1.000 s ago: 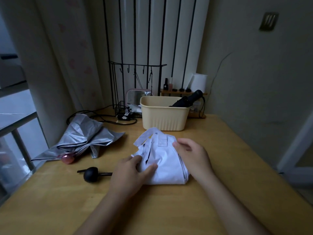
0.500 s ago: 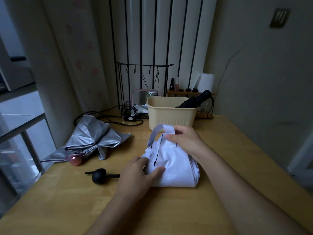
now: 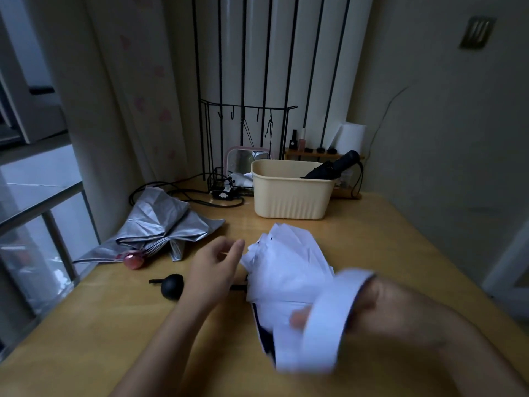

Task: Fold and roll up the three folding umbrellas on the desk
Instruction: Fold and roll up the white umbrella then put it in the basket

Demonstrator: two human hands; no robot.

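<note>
- Right hand (image 3: 380, 308): nearest the camera, blurred; closed on the white strap (image 3: 329, 325) of the white umbrella (image 3: 289, 270), thumb tip showing beside the band. Exact finger placement cannot be made out.
- White umbrella: lies on the surface (image 3: 400, 239) on the near side of the cream basket (image 3: 289, 193), canopy loosely bunched, pleats fanned. Judged light, soft and slippery; folds likely to spring apart unless pressed flat. Best held around the bundled canopy while the strap is drawn round. Its shaft is mostly hidden under the cloth and the left hand; the black knob handle (image 3: 171, 286) lies to the left, well nearer than the basket.
- Left hand (image 3: 213, 267): open, fingers loosely spread, holding nothing, just beside the canopy's left edge; contact cannot be told.
- Silver umbrella (image 3: 163, 224): left of the basket, unrolled, crumpled flat, pink handle (image 3: 133, 259) toward the camera. Judged light and limp.
- Black umbrella (image 3: 332, 169): already rolled, standing slanted inside the basket; lower part hidden by the wall.
- Behind the basket: small items, too dim to identify.
</note>
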